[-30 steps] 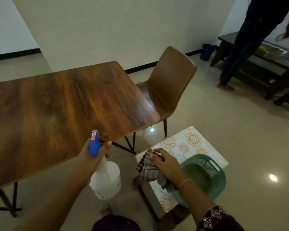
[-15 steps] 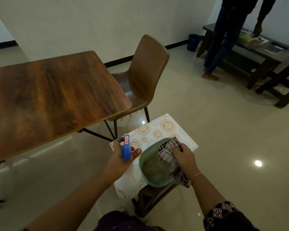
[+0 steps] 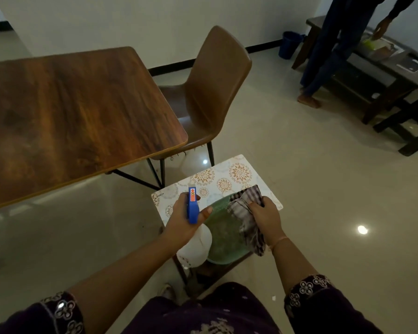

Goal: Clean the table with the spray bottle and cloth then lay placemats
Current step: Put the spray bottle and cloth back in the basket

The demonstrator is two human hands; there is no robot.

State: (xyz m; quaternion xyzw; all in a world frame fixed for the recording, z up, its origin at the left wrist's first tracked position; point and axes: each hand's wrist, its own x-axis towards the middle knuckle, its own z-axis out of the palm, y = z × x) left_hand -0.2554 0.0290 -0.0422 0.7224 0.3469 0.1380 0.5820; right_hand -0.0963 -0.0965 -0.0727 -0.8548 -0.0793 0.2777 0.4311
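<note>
The wooden table fills the upper left of the frame, its top bare. Lower centre, the left hand has its fingers wrapped round the neck of the spray bottle, thumb beside the blue head, with the white body hanging below the hand. Above it, a brown chair is tucked against the table's right edge. A patterned placemat lies on a stool, with a green basin on it. Just right of the basin's middle, the right hand clutches the checked cloth over the basin. In the upper right, a blue bucket stands by the wall and another person stands at a dark low table.
</note>
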